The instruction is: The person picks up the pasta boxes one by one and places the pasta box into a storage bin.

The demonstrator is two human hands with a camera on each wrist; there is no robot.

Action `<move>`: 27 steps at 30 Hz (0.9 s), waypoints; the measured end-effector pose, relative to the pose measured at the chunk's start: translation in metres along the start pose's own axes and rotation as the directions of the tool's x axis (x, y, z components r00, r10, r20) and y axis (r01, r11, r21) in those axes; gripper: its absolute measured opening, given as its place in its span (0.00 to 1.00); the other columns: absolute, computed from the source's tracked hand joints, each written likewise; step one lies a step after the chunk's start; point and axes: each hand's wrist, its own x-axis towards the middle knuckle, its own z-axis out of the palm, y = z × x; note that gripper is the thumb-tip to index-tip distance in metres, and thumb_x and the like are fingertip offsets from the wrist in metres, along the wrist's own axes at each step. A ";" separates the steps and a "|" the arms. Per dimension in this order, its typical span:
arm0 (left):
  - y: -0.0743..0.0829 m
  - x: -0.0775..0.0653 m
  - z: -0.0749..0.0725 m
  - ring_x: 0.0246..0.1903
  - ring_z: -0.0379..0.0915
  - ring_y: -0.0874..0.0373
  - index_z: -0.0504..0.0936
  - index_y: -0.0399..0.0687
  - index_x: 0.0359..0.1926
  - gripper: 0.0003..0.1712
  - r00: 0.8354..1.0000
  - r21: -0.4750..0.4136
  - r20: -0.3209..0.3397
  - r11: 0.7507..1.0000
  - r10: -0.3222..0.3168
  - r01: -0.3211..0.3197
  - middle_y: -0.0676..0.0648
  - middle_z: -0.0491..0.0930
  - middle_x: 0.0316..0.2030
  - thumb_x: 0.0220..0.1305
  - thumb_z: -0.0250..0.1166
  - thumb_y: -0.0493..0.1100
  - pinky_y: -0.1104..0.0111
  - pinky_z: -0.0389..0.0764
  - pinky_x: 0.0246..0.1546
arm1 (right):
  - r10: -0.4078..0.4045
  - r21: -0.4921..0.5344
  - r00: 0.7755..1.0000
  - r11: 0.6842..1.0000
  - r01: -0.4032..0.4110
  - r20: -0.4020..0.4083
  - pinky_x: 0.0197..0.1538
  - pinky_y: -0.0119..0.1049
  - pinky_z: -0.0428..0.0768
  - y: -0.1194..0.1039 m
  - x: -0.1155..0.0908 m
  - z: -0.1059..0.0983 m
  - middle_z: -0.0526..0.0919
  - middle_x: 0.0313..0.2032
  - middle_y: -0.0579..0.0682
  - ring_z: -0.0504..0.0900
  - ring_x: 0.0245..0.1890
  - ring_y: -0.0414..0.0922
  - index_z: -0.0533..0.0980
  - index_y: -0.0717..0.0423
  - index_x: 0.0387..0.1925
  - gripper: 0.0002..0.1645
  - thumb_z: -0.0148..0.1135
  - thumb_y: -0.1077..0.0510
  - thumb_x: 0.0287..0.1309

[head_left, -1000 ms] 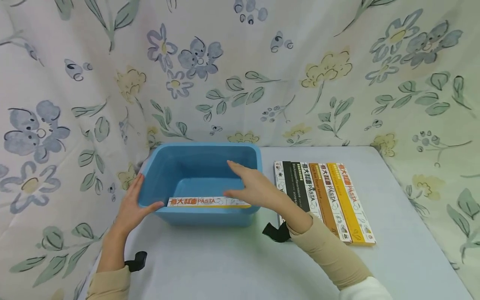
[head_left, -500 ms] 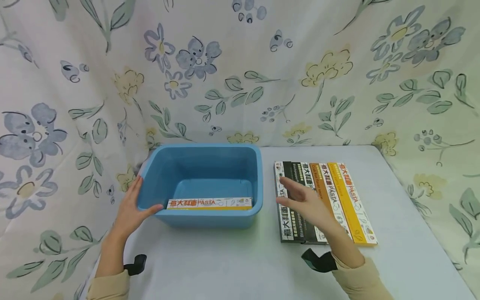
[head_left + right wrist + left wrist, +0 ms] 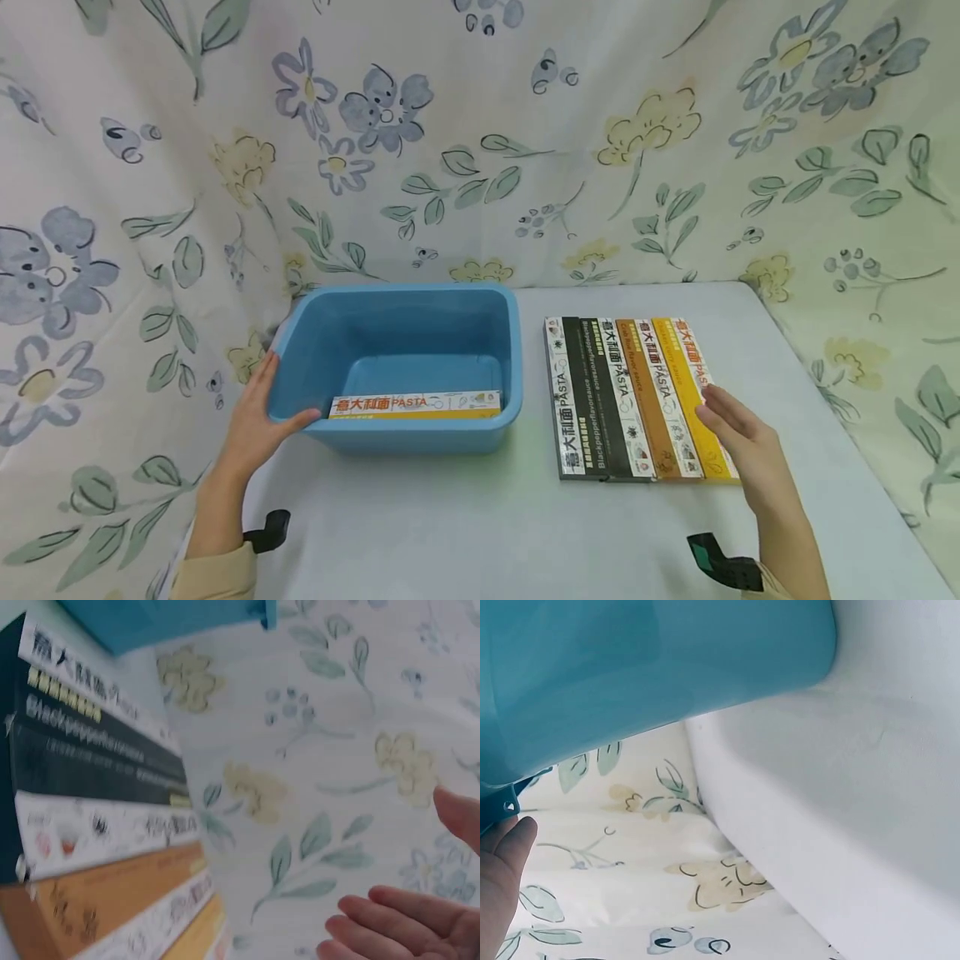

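My left hand (image 3: 252, 421) holds the front left corner of a blue plastic bin (image 3: 427, 425), thumb over the front rim and fingers along the left side. In the left wrist view its fingertips (image 3: 523, 832) sit just under the bin's rim. Inside the bin, a yellow-and-white pasta box (image 3: 416, 404) lies along the front wall. My right hand (image 3: 753, 454) holds nothing, fingers extended, at the right edge of a yellow pasta box (image 3: 686, 392). Left of that lie a brown pasta box (image 3: 643, 400) and two black pasta boxes (image 3: 592, 400), side by side.
The white table (image 3: 480, 533) carries the bin at left and the row of boxes at right, with a gap between them. A floral curtain (image 3: 465, 167) hangs behind and along both sides. Black straps (image 3: 723, 567) are on both wrists.
My right hand has moved from over the bin to the right, across the row of boxes, to the yellow one's right edge. The left hand has stayed at the bin's corner.
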 end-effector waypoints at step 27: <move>0.001 -0.001 -0.001 0.68 0.42 0.25 0.44 0.39 0.76 0.63 1.000 -0.001 -0.014 1.000 0.006 -0.006 0.35 0.41 0.75 0.52 0.72 0.58 0.27 0.55 0.56 | 0.320 -0.262 0.932 0.897 -0.357 -0.171 0.65 0.68 0.54 0.096 0.021 -0.005 0.46 0.69 0.78 0.46 0.68 0.75 0.37 0.71 0.73 0.63 0.61 0.37 0.59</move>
